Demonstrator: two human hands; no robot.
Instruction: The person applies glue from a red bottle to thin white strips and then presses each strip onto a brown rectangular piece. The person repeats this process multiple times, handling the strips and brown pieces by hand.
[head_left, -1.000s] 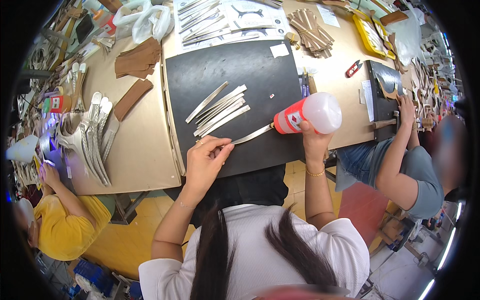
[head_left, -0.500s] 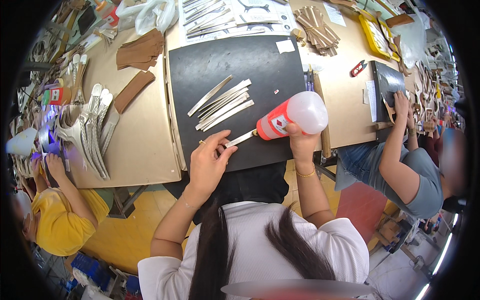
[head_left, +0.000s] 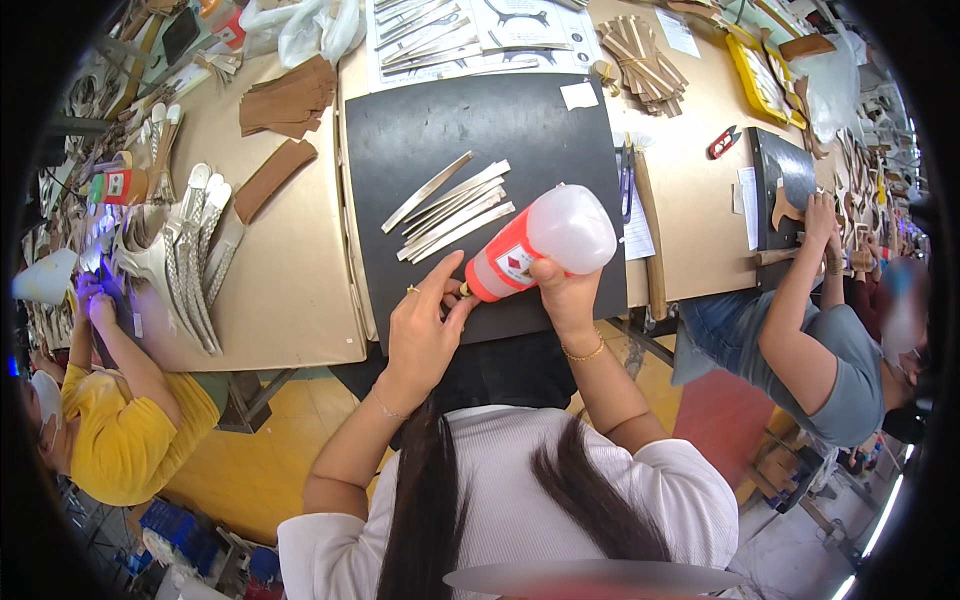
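My right hand (head_left: pixel 570 308) grips a squeeze bottle (head_left: pixel 572 228), translucent white at its base with a red band and label, tilted with its nozzle pointing down to the left. At the nozzle tip, thumb and fingers of my left hand (head_left: pixel 425 328) are pinched together on a thin pale-metallic strip, mostly hidden now behind the fingers and the bottle. Just beyond my hands, several similar metallic strips (head_left: pixel 458 215) lie side by side on a black board (head_left: pixel 420 120).
Brown leather pieces (head_left: pixel 288 97) and woven pale straps (head_left: pixel 195 255) lie to the left. A wooden stick (head_left: pixel 652 235), red thread snips (head_left: pixel 723 142), bundled strips (head_left: pixel 645 65) and a yellow tray (head_left: pixel 755 80) are on the right. People work at both sides.
The bottle has moved left and tilted more upright, its nozzle sliding along the strip to my left fingertips. My left hand stays pinched near the same spot.
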